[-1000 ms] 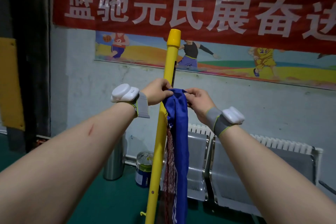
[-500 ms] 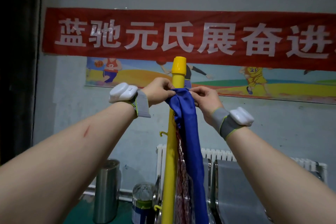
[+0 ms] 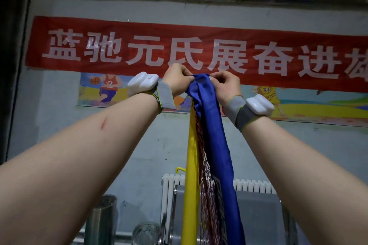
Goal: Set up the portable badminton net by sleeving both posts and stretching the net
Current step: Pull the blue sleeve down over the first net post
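Your left hand (image 3: 176,82) and right hand (image 3: 227,88) are both raised in front of you. Each one pinches the top edge of the long blue fabric sleeve (image 3: 211,121) with curled fingers and thumb. The left takes the sleeve's left side and the right takes its right side, and the mouth of the fabric is bunched between them.

The sleeve hangs straight down from your grip. It lies just to the right of the upright yellow plastic post (image 3: 192,175) and touches it along most of its length. The dark red mesh net (image 3: 207,205) hangs gathered between the post and the sleeve.

The post's top end is hidden behind the fabric and your left wrist, so you cannot tell whether it is inside the sleeve. A small yellow hook (image 3: 179,169) sticks out from the post's left side, lower down.

Each wrist carries a white plastic unit on a grey band (image 3: 143,82) (image 3: 259,104).

On the wall behind hangs a wide red banner with pale characters (image 3: 139,49), with a painted sports mural (image 3: 298,103) below it. Under your arms are a white ribbed radiator (image 3: 253,186), grey metal bench seats (image 3: 258,221) and a cylindrical steel bin (image 3: 100,223).
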`<state>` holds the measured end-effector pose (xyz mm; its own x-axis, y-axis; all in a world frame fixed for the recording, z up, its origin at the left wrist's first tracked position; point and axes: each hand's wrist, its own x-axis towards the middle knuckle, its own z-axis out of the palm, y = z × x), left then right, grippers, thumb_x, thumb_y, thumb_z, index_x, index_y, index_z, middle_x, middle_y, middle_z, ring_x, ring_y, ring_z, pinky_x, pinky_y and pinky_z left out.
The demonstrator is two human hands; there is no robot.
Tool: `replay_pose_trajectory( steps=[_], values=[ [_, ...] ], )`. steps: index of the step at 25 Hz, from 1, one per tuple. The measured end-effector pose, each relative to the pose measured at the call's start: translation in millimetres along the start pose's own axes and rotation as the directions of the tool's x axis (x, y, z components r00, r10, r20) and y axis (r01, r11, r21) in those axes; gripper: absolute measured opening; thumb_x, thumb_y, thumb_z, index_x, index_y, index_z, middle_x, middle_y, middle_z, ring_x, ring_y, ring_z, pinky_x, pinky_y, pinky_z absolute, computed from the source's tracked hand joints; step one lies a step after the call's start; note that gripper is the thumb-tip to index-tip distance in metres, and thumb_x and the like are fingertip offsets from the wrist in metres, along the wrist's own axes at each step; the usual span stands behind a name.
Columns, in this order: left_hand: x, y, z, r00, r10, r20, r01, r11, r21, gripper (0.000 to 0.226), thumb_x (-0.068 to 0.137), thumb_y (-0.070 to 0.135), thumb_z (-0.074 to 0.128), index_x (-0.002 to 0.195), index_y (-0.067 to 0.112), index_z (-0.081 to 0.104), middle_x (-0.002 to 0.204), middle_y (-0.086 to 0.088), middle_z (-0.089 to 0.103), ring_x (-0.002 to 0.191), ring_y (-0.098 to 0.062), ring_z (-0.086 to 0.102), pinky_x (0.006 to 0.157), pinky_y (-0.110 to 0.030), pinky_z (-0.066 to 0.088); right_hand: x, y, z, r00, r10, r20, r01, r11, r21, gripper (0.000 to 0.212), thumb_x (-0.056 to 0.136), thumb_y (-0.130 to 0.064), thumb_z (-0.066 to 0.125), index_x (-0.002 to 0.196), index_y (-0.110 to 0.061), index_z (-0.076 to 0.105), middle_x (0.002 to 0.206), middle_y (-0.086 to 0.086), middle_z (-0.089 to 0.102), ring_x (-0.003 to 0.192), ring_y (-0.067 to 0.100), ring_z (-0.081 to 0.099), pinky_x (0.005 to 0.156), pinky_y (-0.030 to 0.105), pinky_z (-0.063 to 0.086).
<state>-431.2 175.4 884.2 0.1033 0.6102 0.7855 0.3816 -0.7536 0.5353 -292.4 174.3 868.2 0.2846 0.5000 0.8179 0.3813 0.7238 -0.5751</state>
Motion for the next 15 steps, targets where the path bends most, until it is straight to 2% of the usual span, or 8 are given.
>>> replay_pose_trajectory(
  steps=[3, 5, 9, 11, 13, 15],
  values=[
    [11, 4, 5, 0.995, -0.065, -0.069, 0.063, 0.997, -0.043, 0.023, 0.087, 0.008, 0.058, 0.064, 0.01, 0.056, 0.08, -0.015, 0.058, 0.087, -0.03, 0.06, 0.086, -0.045, 0.053, 12, -3, 1, 0.999, 0.033, 0.014, -0.033, 0.999, -0.003, 0.009, 0.088, -0.008, 0.058, 0.079, -0.009, 0.057, 0.071, 0.0, 0.057, 0.08, 0.022, 0.056, 0.079, 0.039, 0.052],
    [17, 4, 8, 0.99, -0.112, -0.09, 0.104, 0.991, -0.087, 0.022, 0.086, 0.007, 0.059, 0.064, 0.007, 0.059, 0.08, -0.014, 0.06, 0.084, -0.027, 0.059, 0.086, -0.045, 0.054, 18, -3, 1, 0.997, 0.071, 0.027, -0.072, 0.997, 0.009, 0.017, 0.088, -0.008, 0.057, 0.071, -0.012, 0.056, 0.07, 0.001, 0.057, 0.079, 0.022, 0.057, 0.077, 0.039, 0.052],
    [26, 3, 7, 0.981, -0.181, -0.071, 0.168, 0.973, -0.159, 0.011, 0.084, 0.006, 0.063, 0.08, -0.003, 0.067, 0.083, -0.016, 0.063, 0.084, -0.029, 0.062, 0.085, -0.043, 0.055, 25, -4, 2, 0.989, 0.143, 0.03, -0.143, 0.99, -0.009, 0.025, 0.086, -0.006, 0.057, 0.063, -0.015, 0.056, 0.072, 0.004, 0.06, 0.08, 0.024, 0.059, 0.079, 0.04, 0.053],
    [29, 3, 6, 0.975, -0.218, -0.041, 0.209, 0.965, -0.156, 0.015, 0.085, 0.007, 0.062, 0.073, -0.001, 0.065, 0.08, -0.016, 0.062, 0.074, -0.028, 0.06, 0.07, -0.037, 0.056, 29, -3, 3, 0.983, 0.182, 0.03, -0.182, 0.983, -0.006, 0.02, 0.086, -0.001, 0.054, 0.068, -0.008, 0.06, 0.08, 0.009, 0.062, 0.081, 0.026, 0.059, 0.079, 0.041, 0.054],
    [31, 3, 7, 0.969, -0.245, -0.014, 0.241, 0.96, -0.142, 0.022, 0.087, 0.009, 0.06, 0.065, 0.004, 0.059, 0.07, -0.011, 0.056, 0.059, -0.021, 0.051, 0.048, -0.027, 0.045, 35, -2, 3, 0.974, 0.22, 0.047, -0.221, 0.975, -0.002, 0.015, 0.084, 0.004, 0.05, 0.078, 0.0, 0.063, 0.081, 0.013, 0.06, 0.075, 0.027, 0.056, 0.072, 0.038, 0.053],
    [31, 3, 9, 0.964, -0.266, 0.009, 0.264, 0.953, -0.151, 0.021, 0.088, 0.007, 0.057, 0.067, 0.008, 0.053, 0.065, -0.006, 0.051, 0.055, -0.017, 0.048, 0.041, -0.022, 0.041, 38, -2, 2, 0.957, 0.275, 0.095, -0.275, 0.961, -0.009, 0.021, 0.083, 0.007, 0.046, 0.068, -0.004, 0.055, 0.07, 0.01, 0.05, 0.063, 0.022, 0.044, 0.06, 0.035, 0.042]
  ],
)
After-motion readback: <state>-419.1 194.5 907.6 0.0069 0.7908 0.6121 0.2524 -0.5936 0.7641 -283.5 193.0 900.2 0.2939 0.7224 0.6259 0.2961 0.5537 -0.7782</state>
